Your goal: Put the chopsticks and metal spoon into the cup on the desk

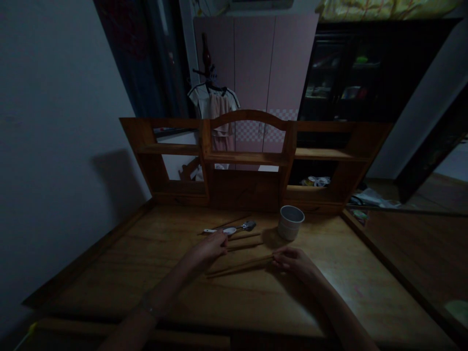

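My right hand (291, 261) pinches the right end of a thin wooden chopstick (241, 267), which slants down to the left, low over the table. My left hand (214, 244) is closed around the left end of another chopstick (244, 247); its fingertips are partly hidden. A further chopstick (246, 237) lies just beyond it. Behind my left hand rest a white spoon (229, 231) and a shiny metal spoon or fork (249, 225), its exact kind unclear in the dim light. One more chopstick (234, 222) lies farther back. Beyond my right hand stands a grey-white cup (290, 224), upright.
The wooden table (153, 253) carries a low wooden shelf unit (248, 158) along its back edge. A white wall (73, 146) borders the left side. Behind are a pink wardrobe (256, 63), hanging clothes (219, 105) and a dark glass cabinet (340, 73).
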`<act>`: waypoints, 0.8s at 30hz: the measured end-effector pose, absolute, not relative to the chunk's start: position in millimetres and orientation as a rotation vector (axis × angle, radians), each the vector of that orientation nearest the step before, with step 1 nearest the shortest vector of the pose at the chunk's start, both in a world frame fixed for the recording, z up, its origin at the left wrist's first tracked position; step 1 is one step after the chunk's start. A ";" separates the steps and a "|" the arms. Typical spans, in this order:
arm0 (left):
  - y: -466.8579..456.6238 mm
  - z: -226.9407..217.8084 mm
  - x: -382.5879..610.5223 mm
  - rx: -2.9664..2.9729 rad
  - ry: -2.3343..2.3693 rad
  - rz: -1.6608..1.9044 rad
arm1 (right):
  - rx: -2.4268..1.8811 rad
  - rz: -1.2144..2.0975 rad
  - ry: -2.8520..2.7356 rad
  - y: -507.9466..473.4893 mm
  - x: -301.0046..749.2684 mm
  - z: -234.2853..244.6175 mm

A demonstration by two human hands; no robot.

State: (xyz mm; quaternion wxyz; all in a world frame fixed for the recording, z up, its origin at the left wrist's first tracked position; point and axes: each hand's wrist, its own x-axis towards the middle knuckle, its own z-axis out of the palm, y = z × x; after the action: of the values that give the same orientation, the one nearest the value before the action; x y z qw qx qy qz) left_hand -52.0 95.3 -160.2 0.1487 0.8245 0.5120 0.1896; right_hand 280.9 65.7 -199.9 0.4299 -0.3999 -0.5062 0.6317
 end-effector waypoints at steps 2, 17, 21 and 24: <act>95.5 -159.5 -51.3 2.375 1.455 0.584 | -1.014 1.584 -1.241 64.6 280.3 -198.3; 97.5 -150.1 -32.9 2.499 1.520 0.702 | -1.011 1.577 -1.267 65.8 281.1 -199.5; 99.0 -156.4 -24.2 2.748 1.548 0.597 | -1.006 1.596 -1.220 64.5 279.7 -198.0; 102.6 -166.8 -22.3 2.848 1.560 0.548 | -1.009 1.581 -1.223 64.1 279.8 -197.9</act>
State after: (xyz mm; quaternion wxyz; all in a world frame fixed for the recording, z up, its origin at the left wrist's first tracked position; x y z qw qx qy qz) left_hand -22.3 102.6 -166.8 -0.0756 0.8623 0.4724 0.1658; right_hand 279.8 64.1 -197.9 0.4361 -0.4054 -0.4915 0.6355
